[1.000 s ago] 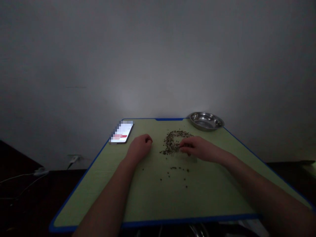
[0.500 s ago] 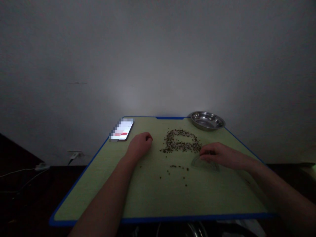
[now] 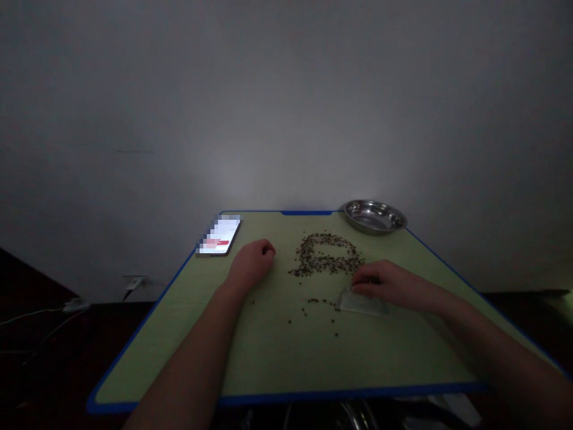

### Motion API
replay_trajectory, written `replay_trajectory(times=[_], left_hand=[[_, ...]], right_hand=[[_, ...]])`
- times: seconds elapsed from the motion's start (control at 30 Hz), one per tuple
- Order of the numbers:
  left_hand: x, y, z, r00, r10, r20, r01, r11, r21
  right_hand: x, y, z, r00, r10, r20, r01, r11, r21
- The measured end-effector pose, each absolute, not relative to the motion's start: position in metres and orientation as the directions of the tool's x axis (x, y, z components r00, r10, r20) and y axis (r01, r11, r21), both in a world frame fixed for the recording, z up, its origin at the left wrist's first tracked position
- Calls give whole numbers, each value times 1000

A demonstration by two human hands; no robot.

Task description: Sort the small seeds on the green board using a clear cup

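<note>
My left hand [image 3: 251, 263] rests on the table left of the seeds, fingers curled into a loose fist with nothing showing in it. In my right hand [image 3: 380, 280] a thin clear plastic piece [image 3: 362, 304], with a straight lower edge, is pinched between thumb and fingers. It leans close to the tabletop; its exact kind is hard to make out in the dim light. Small dark seeds or beans [image 3: 329, 266] lie just beyond it in a rough ring with a bare middle. Several loose ones [image 3: 313, 300] are scattered nearer to me.
A shallow metal bowl [image 3: 375, 216] stands at the table's back right corner. A lit phone [image 3: 221, 235] lies at the back left. The pale green table [image 3: 268, 358] has a blue rim and stands against a grey wall. Cables and a plug [image 3: 136, 283] are at the left.
My right hand has moved slightly left with the clear plastic piece, which now shows a flatter, straighter edge and reaches the loose seeds. My left hand stays in place.
</note>
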State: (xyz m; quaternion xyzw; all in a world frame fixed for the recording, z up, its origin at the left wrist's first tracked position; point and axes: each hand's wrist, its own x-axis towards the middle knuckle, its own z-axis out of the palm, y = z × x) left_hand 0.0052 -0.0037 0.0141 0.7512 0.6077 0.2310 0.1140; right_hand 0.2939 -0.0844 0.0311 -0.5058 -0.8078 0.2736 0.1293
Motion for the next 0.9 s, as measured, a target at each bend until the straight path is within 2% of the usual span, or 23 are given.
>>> replay_trajectory(times=[0.3,0.9], left_hand=[[5,-4,15,150,969,194,866,-223,448],[6,-4,16,145,972,185,877,-213,430]], right_hand=[[291,-85,32,-429,901,-68,770,325,-549],[284,-83,25,-425,902,-72,749,306,-588]])
